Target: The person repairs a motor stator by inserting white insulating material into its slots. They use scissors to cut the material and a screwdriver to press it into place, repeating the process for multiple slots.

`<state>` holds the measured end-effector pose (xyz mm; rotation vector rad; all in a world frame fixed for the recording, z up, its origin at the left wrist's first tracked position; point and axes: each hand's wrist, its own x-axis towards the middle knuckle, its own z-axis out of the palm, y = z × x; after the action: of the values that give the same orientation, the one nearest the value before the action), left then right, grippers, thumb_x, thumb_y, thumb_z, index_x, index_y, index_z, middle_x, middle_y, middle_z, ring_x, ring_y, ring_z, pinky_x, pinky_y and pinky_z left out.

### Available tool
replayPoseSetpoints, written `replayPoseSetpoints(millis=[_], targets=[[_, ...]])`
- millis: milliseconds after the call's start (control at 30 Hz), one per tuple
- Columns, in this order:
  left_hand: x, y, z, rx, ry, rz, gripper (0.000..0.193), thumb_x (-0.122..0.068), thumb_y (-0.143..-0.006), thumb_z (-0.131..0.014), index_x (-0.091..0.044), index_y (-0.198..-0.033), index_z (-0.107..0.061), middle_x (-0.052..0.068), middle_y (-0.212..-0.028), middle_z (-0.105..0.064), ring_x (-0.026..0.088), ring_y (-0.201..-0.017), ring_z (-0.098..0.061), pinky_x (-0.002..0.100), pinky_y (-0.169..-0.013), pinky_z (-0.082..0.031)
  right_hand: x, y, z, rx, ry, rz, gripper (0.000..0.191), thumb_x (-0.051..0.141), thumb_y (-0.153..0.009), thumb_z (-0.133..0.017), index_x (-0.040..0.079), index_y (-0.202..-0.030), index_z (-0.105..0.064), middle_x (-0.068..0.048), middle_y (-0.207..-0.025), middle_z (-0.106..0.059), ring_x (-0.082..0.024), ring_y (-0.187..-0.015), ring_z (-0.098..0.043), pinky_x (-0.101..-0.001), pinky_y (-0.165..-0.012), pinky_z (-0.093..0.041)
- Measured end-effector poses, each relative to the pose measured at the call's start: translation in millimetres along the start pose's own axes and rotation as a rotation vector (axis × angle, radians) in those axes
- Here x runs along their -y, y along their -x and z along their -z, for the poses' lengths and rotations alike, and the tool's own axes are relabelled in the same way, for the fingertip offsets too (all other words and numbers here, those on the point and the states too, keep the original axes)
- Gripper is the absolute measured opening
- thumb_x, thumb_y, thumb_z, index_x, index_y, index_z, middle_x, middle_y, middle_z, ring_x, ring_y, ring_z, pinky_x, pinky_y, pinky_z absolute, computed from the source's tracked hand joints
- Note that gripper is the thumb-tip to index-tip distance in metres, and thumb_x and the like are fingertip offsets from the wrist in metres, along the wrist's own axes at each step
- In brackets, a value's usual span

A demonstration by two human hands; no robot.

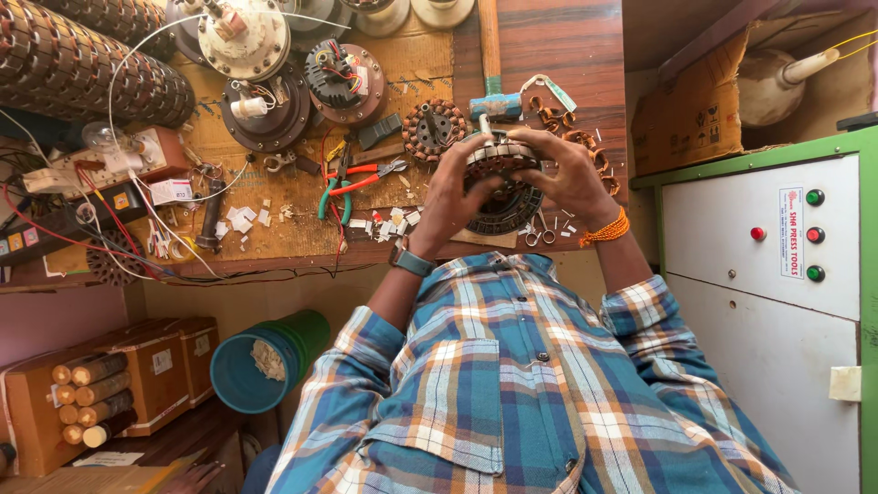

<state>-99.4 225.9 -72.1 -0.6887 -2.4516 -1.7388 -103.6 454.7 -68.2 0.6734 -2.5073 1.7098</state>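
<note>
Both of my hands hold a round motor stator [501,183] with dark copper windings, raised just above the front edge of a wooden workbench [567,46]. My left hand [446,197], a watch on its wrist, grips the stator's left side. On the right side my right hand [572,178], with an orange thread at the wrist, curls its fingers over the top rim. My fingers hide part of the stator.
On the bench lie red- and green-handled pliers [352,181], a smaller wound stator [433,126], a hammer [492,64], small scissors [540,235], fan motor parts [265,101] and wires. A green bucket [265,361] stands below. A white cabinet [732,320] with coloured buttons stands on the right.
</note>
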Motion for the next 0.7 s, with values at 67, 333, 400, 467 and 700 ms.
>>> replayPoseSetpoints(millis=[67, 333, 400, 467, 700], targets=[[4.2, -3.1, -2.6, 0.0, 0.15, 0.178, 0.07, -0.011, -0.095, -0.073, -0.018, -0.155, -0.039, 0.012, -0.131, -0.063, 0.029, -0.123, -0.067, 0.042, -0.105, -0.056, -0.9, 0.3, -7.2, -0.059, 0.039, 0.056, 0.055, 0.009, -0.091, -0.081, 0.009, -0.141, -0.058, -0.013, -0.137, -0.068, -0.027, -0.123, -0.07, -0.0395, -0.106, -0.056], [-20.8, -5.7, 5.2, 0.025, -0.071, 0.036, 0.055, -0.001, -0.094, -0.07, -0.014, -0.144, -0.054, 0.013, -0.127, -0.061, 0.034, -0.122, -0.058, 0.045, -0.106, -0.048, -2.1, 29.1, -42.4, -0.25, 0.302, 0.194, 0.051, 0.012, -0.093, -0.075, 0.01, -0.141, -0.059, -0.02, -0.155, -0.048, -0.042, -0.145, -0.048, -0.0507, -0.119, -0.045], [-28.1, -9.5, 10.0, 0.043, -0.12, 0.038, 0.051, -0.005, -0.09, -0.074, -0.013, -0.138, -0.058, 0.013, -0.121, -0.062, 0.033, -0.115, -0.058, 0.044, -0.102, -0.048, -3.7, 30.6, -45.8, -0.264, 0.343, 0.189, 0.051, 0.008, -0.091, -0.074, 0.009, -0.14, -0.06, -0.02, -0.156, -0.047, -0.042, -0.145, -0.047, -0.0513, -0.12, -0.042], [-33.1, -14.5, 10.1, 0.006, -0.177, -0.01, 0.048, -0.011, -0.084, -0.081, -0.013, -0.128, -0.063, 0.012, -0.116, -0.063, 0.032, -0.108, -0.058, 0.044, -0.096, -0.049, -3.7, 30.1, -47.0, -0.267, 0.284, 0.175, 0.05, 0.003, -0.091, -0.072, 0.009, -0.14, -0.06, -0.02, -0.156, -0.046, -0.041, -0.146, -0.047, -0.0496, -0.12, -0.042], [-31.9, -24.5, 5.3, 0.024, -0.022, 0.052, 0.042, -0.013, -0.089, -0.077, -0.013, -0.129, -0.064, 0.009, -0.115, -0.067, 0.027, -0.107, -0.068, 0.04, -0.095, -0.055, 13.0, 24.3, -43.3, -0.239, -0.04, 0.031, 0.043, -0.009, -0.086, -0.058, 0.004, -0.127, -0.061, -0.017, -0.155, -0.049, -0.034, -0.15, -0.045, -0.046, -0.125, -0.04]])
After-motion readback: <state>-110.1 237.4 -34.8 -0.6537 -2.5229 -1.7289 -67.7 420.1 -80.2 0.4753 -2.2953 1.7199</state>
